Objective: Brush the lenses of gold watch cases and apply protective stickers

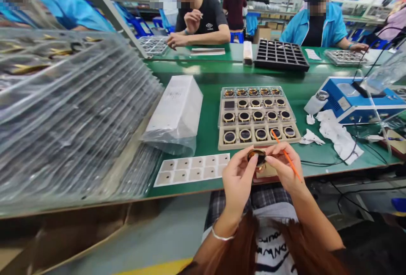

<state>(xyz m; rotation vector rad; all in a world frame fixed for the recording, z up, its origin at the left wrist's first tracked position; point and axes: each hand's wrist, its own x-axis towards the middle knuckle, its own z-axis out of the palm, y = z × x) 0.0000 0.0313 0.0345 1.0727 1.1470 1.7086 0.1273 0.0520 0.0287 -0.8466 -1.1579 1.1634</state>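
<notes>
My left hand (238,178) pinches a small round gold-rimmed part with a dark face (257,155) just over the table's front edge. My right hand (283,165) touches the same part from the right and also grips a thin orange stick (287,156) that slants up to the left. Right behind my hands lies a clear tray (222,113) filled with several rows of the same round parts. A white sheet of square stickers (192,168) lies to the left of my hands.
A tall stack of clear plastic trays (69,110) fills the left. A bagged white box (176,112) sits beside it. To the right are crumpled white wipes (338,133), a small bottle (315,102) and a blue device (358,99) with cables. Other workers sit across the green table (209,139).
</notes>
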